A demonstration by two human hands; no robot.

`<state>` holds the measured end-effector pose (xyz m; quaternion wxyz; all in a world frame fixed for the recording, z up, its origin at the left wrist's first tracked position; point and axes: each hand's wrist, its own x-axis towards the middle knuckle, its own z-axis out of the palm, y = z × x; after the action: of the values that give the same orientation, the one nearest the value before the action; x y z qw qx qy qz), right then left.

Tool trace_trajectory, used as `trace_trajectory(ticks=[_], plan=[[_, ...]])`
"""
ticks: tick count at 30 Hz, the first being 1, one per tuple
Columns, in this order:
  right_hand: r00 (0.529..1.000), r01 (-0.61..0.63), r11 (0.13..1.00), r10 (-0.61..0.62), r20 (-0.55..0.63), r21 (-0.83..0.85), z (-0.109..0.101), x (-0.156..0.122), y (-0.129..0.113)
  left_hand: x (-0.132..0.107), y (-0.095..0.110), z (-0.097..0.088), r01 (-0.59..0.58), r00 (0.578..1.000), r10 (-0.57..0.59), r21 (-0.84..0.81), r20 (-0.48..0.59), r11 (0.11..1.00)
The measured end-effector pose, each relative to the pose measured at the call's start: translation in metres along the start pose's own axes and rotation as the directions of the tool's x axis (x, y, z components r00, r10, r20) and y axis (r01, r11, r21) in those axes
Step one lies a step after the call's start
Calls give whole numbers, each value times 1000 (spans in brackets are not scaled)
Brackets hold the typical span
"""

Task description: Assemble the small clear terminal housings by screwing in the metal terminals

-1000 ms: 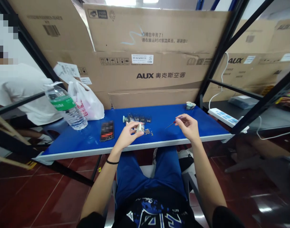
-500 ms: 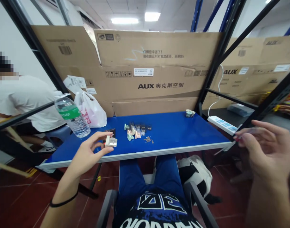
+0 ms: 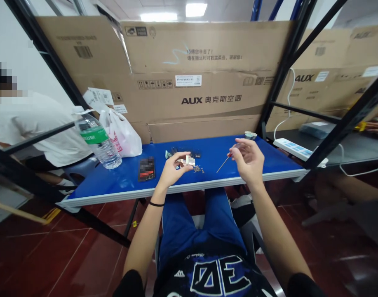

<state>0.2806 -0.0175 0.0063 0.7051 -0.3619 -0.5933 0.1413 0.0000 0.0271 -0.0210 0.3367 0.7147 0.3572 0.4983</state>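
My left hand point(image 3: 173, 171) pinches a small cream-and-clear plastic pencil sharpener point(image 3: 188, 160) between thumb and fingers, over the front of the blue table point(image 3: 114, 184). My right hand point(image 3: 250, 161) grips a thin screwdriver point(image 3: 223, 164) by its clear and red handle. Its shaft points down and left, apart from the sharpener. Behind the left hand lies a pile of small plastic parts point(image 3: 196, 155), partly hidden by the fingers. Tiny metal pieces point(image 3: 197, 168) lie just right of the left fingertips.
A black flat item with red on it point(image 3: 146, 169) lies left of my hands. Further left stand a water bottle point(image 3: 101, 144) and a white plastic bag point(image 3: 127, 134). A pale small object point(image 3: 250, 135) sits at the back right. Cardboard point(image 3: 164, 103) walls the back; a power strip point(image 3: 295, 149) lies right.
Both hands have moved inward over the table, the left rightward with the sharpener, the right leftward from beyond the table's right end. The screwdriver's shaft now shows clearly.
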Motion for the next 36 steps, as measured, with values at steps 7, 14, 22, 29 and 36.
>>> trace_trajectory(ticks=[7, 14, 22, 29, 36], plan=[[997, -79, 997, 79, -2, 25, 9, 2, 29, 4, -14, -13, 21, 999, -22, 17, 29, 1000], [996, -89, 994, 86, 34, 66, 38, -12, 28, 8, -33, -1, -66, 991, 55, 88, 123, 994], [994, 67, 996, -61, -90, 62, 33, 1, 37, 11, -54, 2, -164, 986, 160, 261, 37, 951], [975, 138, 985, -116, -192, 106, 21, 18, 50, 10, -63, 2, -244, 965, 259, 220, -42, 944], [986, 106, 992, -96, -140, 65, 28, 22, 82, 10, -66, -1, -265, 950, 274, 74, -148, 961]])
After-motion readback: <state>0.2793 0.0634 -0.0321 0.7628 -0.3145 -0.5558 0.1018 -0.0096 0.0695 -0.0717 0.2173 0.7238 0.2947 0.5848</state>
